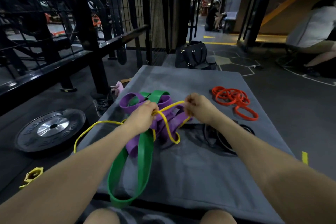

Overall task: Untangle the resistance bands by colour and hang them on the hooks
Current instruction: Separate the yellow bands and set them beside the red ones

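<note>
A tangle of bands lies on a grey mat. Wide purple bands sit in the middle, and a wide green band loops from them toward me. A thin yellow band runs through the tangle and trails off the mat's left edge. My left hand and my right hand both pinch the yellow band above the purple heap, a short stretch taut between them. Orange bands lie apart in a pile at the right. Black bands lie under my right forearm.
A black weight plate lies on the floor left of the mat, with a yellow collar near it. A black metal rack with mesh stands at the left. A black bag sits beyond the mat. Two people sit at the back and right.
</note>
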Demonstrator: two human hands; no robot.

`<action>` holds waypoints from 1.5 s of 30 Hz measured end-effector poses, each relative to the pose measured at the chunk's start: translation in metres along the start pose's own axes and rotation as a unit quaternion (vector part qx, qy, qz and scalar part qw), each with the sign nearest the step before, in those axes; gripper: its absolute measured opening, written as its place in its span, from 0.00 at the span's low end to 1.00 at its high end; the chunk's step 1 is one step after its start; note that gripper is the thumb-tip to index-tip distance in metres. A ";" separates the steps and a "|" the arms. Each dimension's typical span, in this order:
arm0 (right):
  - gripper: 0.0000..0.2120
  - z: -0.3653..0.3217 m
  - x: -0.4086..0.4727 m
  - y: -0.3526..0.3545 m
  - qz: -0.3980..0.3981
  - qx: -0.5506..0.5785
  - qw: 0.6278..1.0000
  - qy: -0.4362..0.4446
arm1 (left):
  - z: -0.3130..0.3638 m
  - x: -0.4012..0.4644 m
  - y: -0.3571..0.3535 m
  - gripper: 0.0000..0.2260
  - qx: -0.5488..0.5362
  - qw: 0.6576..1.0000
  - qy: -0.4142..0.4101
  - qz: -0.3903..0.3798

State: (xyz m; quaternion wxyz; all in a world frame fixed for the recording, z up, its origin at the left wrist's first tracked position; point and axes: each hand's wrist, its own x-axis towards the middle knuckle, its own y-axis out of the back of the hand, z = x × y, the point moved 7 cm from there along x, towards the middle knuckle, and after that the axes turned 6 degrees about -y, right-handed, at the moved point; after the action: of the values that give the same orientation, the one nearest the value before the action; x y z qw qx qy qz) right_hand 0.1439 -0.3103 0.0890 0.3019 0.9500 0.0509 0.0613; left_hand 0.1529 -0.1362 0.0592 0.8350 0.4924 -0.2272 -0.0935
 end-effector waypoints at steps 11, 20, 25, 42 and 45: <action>0.12 0.046 -0.019 -0.039 -0.178 -0.276 0.942 -0.075 | -0.022 0.004 0.034 0.14 -0.244 0.956 0.119 0.108; 0.18 0.021 0.003 -0.054 -0.002 -0.165 0.984 -0.067 | -0.006 0.008 0.058 0.09 -0.378 0.911 0.106 0.127; 0.12 -0.006 0.014 -0.039 0.027 -0.009 0.999 -0.026 | -0.014 0.013 0.067 0.10 -0.347 0.918 0.108 0.155; 0.14 -0.035 0.008 0.013 0.003 0.331 0.938 -0.100 | 0.017 -0.011 0.003 0.18 -0.099 0.993 0.055 0.032; 0.15 -0.041 0.004 0.026 0.020 0.361 0.925 -0.115 | 0.010 -0.019 -0.004 0.29 -0.004 0.996 0.083 -0.003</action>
State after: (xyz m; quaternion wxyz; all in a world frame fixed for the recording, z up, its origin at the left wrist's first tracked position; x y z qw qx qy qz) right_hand 0.1433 -0.3075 0.1377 -0.0589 0.9960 0.0157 -0.0651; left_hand 0.1322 -0.1385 0.0545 0.8529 0.4955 -0.1548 -0.0556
